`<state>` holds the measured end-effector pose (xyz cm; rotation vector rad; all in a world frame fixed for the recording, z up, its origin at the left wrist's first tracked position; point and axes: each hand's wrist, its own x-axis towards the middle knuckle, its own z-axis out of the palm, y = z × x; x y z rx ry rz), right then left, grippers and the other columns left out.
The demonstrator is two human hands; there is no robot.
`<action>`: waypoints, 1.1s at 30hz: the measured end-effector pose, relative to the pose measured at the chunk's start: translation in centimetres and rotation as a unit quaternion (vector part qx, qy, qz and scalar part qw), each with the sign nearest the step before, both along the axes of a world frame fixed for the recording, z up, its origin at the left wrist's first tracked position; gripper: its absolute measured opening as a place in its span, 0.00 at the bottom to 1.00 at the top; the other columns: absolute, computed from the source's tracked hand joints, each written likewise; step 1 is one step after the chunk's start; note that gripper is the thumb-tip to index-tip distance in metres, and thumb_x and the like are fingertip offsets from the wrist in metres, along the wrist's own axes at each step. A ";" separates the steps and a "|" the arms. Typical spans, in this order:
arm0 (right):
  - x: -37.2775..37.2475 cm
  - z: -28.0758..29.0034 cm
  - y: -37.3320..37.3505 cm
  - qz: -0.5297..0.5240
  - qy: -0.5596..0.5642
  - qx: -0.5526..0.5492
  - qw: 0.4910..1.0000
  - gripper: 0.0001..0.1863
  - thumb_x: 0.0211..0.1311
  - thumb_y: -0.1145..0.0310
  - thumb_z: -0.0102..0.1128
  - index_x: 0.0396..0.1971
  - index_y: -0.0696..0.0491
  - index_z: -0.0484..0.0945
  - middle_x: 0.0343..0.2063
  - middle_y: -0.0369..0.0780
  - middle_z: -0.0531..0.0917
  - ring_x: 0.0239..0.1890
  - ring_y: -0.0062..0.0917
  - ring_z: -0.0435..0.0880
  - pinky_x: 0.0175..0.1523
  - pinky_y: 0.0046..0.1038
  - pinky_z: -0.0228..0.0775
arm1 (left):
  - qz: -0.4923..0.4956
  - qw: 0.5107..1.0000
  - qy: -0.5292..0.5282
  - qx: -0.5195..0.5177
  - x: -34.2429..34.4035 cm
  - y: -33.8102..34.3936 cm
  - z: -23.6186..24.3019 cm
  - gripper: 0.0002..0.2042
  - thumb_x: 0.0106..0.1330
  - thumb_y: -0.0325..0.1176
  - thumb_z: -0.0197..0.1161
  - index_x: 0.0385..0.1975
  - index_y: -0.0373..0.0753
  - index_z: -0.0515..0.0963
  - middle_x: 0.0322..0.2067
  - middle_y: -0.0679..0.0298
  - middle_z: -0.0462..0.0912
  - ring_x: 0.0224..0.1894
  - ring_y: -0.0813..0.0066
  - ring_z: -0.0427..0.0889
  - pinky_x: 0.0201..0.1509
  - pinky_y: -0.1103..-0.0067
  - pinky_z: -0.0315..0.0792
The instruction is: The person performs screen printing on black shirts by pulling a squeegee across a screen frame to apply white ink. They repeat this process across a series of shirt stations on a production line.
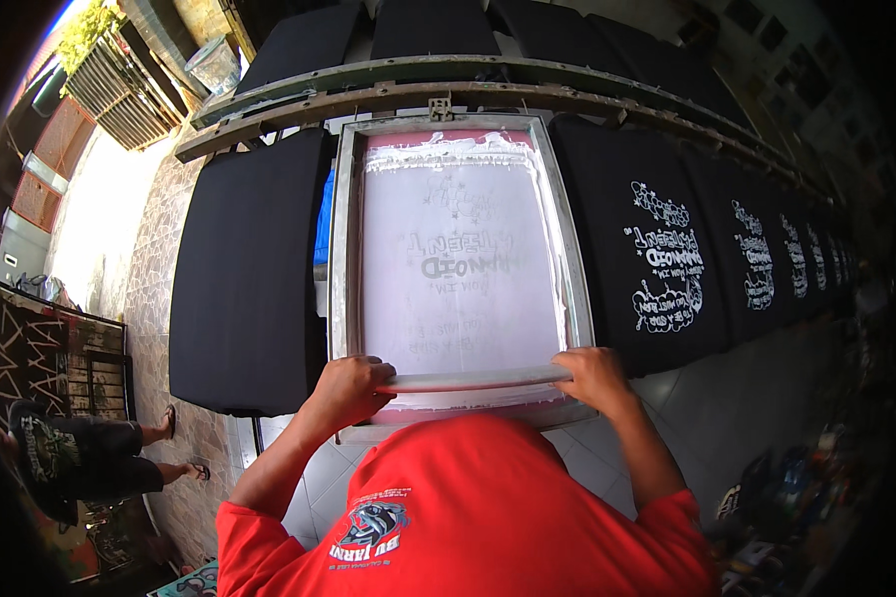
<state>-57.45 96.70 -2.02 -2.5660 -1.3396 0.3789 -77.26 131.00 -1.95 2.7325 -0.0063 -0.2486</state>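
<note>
Both ends of a long squeegee [478, 379] are gripped, my left hand [350, 390] on one and my right hand [595, 378] on the other. The squeegee lies across the near part of a framed printing screen [448, 328]. White ink [448, 151] is heaped along the screen's far end and streaks its right side. A faint lettered design shows through the mesh. Under the frame, the board it rests on is mostly hidden. To the right, a black shirt [607, 199] on a board carries a white printed design. On the left is a plain black shirt [249, 269].
A metal rail [299, 117] runs behind the screen, with more black shirts [433, 30] on boards beyond it. Further printed shirts [757, 269] line up to the right. A person in dark clothes [100, 458] is at the far left. Assorted items clutter the lower right floor.
</note>
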 end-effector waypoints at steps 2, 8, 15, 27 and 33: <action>0.7 0.5 0.3 0.018 0.008 -0.001 1.000 0.15 0.47 0.61 0.72 0.34 0.50 0.82 0.30 0.39 0.85 0.35 0.36 0.85 0.39 0.37 0.77 | -0.004 1.000 -0.005 -0.014 0.2 0.3 0.4 0.10 0.53 0.38 0.70 0.31 0.42 0.81 0.25 0.63 0.79 0.32 0.59 0.82 0.36 0.67 0.77; 7.2 4.7 4.5 0.048 -0.010 0.048 0.998 0.13 0.48 0.61 0.72 0.32 0.50 0.82 0.27 0.40 0.84 0.33 0.37 0.85 0.38 0.38 0.76 | -0.005 0.999 -0.036 0.011 6.5 4.5 5.6 0.09 0.52 0.35 0.72 0.29 0.41 0.81 0.24 0.62 0.81 0.30 0.59 0.83 0.34 0.67 0.77; 28.0 4.2 16.9 0.039 -0.069 0.169 0.982 0.11 0.42 0.69 0.71 0.29 0.54 0.83 0.29 0.47 0.84 0.34 0.44 0.84 0.39 0.37 0.75 | 0.044 0.983 -0.134 0.116 25.6 15.5 4.5 0.15 0.54 0.39 0.70 0.41 0.43 0.83 0.32 0.57 0.86 0.36 0.54 0.85 0.42 0.64 0.79; 34.4 -3.0 22.3 -0.021 -0.116 0.124 0.985 0.13 0.45 0.66 0.71 0.33 0.50 0.83 0.32 0.45 0.85 0.39 0.42 0.84 0.45 0.40 0.76 | 0.057 0.985 -0.127 0.097 33.6 21.4 -3.3 0.18 0.53 0.38 0.71 0.43 0.40 0.81 0.37 0.53 0.85 0.41 0.50 0.84 0.46 0.64 0.77; 25.0 -4.2 16.1 0.008 -0.148 0.140 0.979 0.15 0.45 0.69 0.72 0.36 0.51 0.81 0.32 0.41 0.83 0.39 0.39 0.84 0.42 0.39 0.76 | 0.084 0.975 -0.172 0.111 23.7 14.5 -3.6 0.11 0.51 0.34 0.71 0.36 0.45 0.82 0.30 0.59 0.83 0.37 0.60 0.84 0.41 0.68 0.79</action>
